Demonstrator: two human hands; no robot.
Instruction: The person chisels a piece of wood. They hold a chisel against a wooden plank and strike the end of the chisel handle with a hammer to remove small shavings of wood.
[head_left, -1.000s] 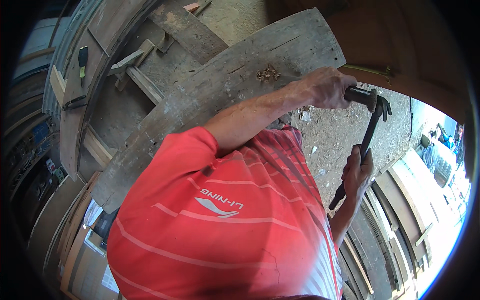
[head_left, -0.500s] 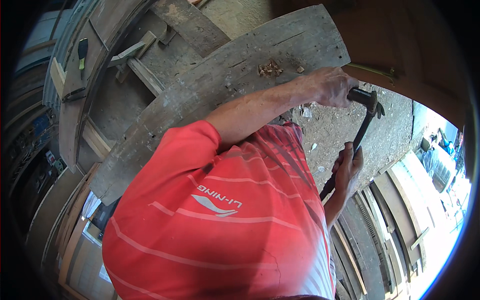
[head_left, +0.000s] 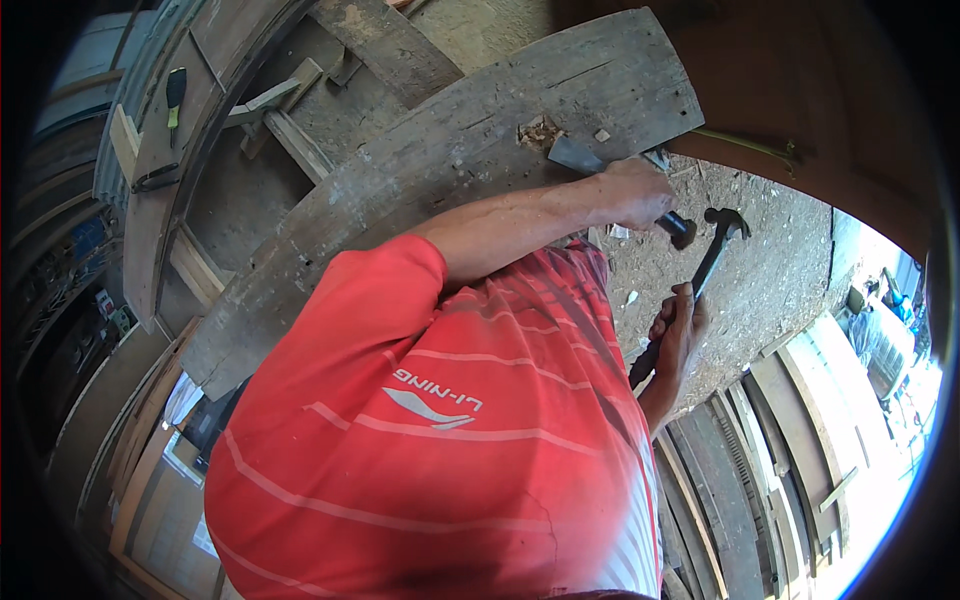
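In the upper right of the frame, the left hand (head_left: pixel 638 192) has its grip closed around a chisel (head_left: pixel 575 155), blade beside wood chips (head_left: pixel 540 132) on the plank (head_left: pixel 390 185), while lower down the right hand (head_left: pixel 681 328) has its grip wrapped around a hammer (head_left: pixel 714 262).

A chisel (head_left: pixel 574 155) is gripped in the left hand (head_left: pixel 640 193), its blade pointed at a small heap of wood chips (head_left: pixel 540 132) on the weathered plank worktop (head_left: pixel 370 195); whether the plank is touched by the blade cannot quite be made out. A hammer (head_left: pixel 710 262) is held by its handle in the right hand (head_left: pixel 681 328), its head kept apart from the chisel's butt. Boards (head_left: pixel 735 490) are laid side by side at lower right.
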